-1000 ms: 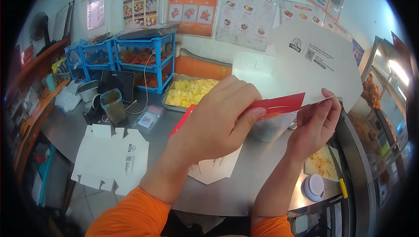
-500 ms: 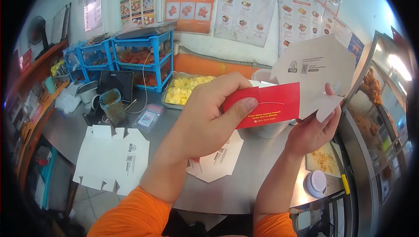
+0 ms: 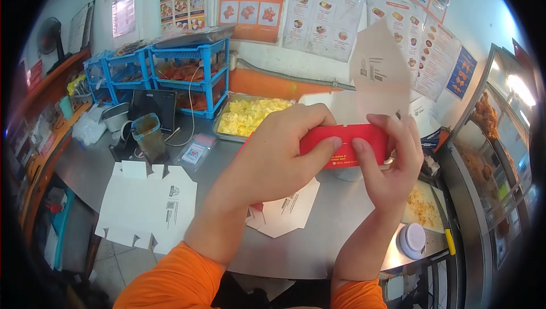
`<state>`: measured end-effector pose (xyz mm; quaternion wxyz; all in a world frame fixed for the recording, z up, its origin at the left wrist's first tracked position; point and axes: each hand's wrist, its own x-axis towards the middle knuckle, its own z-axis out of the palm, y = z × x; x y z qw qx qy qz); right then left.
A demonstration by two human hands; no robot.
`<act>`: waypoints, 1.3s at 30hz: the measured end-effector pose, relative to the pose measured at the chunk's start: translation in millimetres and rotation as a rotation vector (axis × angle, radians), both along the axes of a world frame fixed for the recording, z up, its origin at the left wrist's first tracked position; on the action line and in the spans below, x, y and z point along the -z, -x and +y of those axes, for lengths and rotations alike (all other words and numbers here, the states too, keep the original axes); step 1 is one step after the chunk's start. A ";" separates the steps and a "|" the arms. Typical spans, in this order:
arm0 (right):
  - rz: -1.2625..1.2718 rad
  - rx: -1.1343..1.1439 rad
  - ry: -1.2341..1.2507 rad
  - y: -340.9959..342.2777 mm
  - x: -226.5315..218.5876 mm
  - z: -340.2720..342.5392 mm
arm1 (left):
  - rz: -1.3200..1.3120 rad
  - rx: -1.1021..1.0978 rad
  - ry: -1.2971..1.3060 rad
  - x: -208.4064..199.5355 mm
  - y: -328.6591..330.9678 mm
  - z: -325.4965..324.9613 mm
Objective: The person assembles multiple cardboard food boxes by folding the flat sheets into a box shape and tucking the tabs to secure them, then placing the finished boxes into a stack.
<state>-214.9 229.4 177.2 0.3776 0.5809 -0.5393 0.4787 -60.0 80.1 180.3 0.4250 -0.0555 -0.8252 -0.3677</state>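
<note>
Between my hands is a partly folded cardboard food box (image 3: 348, 133), red outside, with its pale inner panel (image 3: 382, 73) standing up behind. My left hand (image 3: 278, 152) grips the left part of the red side, thumb in front and fingers behind. On the right part of that side, my right hand (image 3: 395, 164) presses with its thumb, its fingers curled over behind. A flat, unfolded white box blank (image 3: 149, 206) lies on the steel table to the left. Another blank (image 3: 287, 213) lies in front of me, partly hidden by my left forearm.
A metal tray (image 3: 228, 135) of yellow food pieces stands behind my left hand. Blue racks (image 3: 196, 86), a tablet (image 3: 152, 110) and a murky pitcher (image 3: 149, 137) are at the left. At the right are a lidded jar (image 3: 412, 239), a yellow-handled knife (image 3: 450, 239) and a fried-chicken display case (image 3: 483, 138).
My right hand has moved from the pale flap onto the red side, near my left thumb. The pale panel has tilted and looks narrower, and the red side has turned slightly.
</note>
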 end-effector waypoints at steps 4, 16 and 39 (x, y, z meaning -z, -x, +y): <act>-0.197 -0.020 0.108 -5.2 5.1 -9.3 | -0.018 -0.040 0.030 1.5 2.4 3.3; -0.163 0.034 -0.081 -14.0 -2.9 4.2 | 0.121 -0.068 0.058 4.1 5.2 9.9; -0.123 0.152 0.204 -15.7 6.5 -12.5 | 0.840 -0.245 0.258 -0.4 4.4 -6.7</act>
